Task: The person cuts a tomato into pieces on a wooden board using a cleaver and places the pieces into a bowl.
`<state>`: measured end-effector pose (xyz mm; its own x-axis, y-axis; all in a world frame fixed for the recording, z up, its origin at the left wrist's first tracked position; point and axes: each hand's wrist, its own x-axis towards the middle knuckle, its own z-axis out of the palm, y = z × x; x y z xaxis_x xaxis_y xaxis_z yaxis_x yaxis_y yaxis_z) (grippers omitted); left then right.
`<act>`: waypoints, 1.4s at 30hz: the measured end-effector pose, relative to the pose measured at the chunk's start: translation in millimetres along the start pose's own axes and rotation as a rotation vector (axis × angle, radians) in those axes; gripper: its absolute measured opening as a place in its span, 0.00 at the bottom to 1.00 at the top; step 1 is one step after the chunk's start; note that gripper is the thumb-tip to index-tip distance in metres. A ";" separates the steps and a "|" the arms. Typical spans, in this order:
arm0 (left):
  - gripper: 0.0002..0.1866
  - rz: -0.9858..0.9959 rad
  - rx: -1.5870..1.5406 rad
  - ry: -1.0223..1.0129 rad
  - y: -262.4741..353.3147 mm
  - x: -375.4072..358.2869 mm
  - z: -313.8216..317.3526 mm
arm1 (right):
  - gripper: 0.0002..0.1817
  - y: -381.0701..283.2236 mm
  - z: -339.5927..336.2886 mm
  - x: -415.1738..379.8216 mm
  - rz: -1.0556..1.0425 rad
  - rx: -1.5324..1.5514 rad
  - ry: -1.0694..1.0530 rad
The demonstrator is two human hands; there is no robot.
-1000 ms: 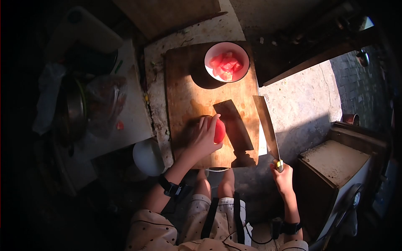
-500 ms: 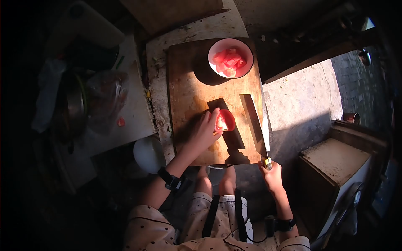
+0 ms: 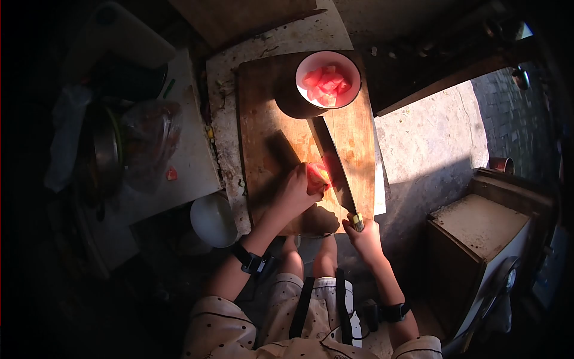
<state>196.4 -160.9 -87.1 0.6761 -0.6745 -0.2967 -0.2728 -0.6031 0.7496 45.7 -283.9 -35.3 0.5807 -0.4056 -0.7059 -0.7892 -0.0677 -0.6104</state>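
Note:
My left hand [image 3: 294, 192] is closed around a cut red tomato [image 3: 317, 178], held against the wooden cutting board [image 3: 258, 99]. My right hand [image 3: 365, 240] grips the handle of a long knife [image 3: 332, 155]. Its blade stands over the board just to the right of the tomato, the tip pointing toward the bowl. At the board's far end, a white bowl [image 3: 303, 100] with a dark rim holds several red tomato pieces [image 3: 326, 85].
On the left counter lie a clear plastic bag [image 3: 149, 128], a metal pot [image 3: 107, 155] and a small red scrap [image 3: 171, 173]. Below it is a pale round bowl [image 3: 213, 222]. A wooden cabinet [image 3: 478, 224] stands at the right.
My right hand has brought the knife leftward from the board's right edge to beside the tomato. My left hand has turned the tomato slightly and stays near the same spot.

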 end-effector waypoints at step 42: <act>0.25 -0.186 -0.151 -0.292 -27.9 24.1 -25.0 | 0.14 -2.9 36.3 43.8 0.069 -0.305 -0.005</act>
<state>237.5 -149.8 -100.4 0.4750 -0.6652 -0.5761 -0.0445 -0.6720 0.7392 80.7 -268.4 -77.5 0.5237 -0.4147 -0.7442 -0.8502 -0.3103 -0.4254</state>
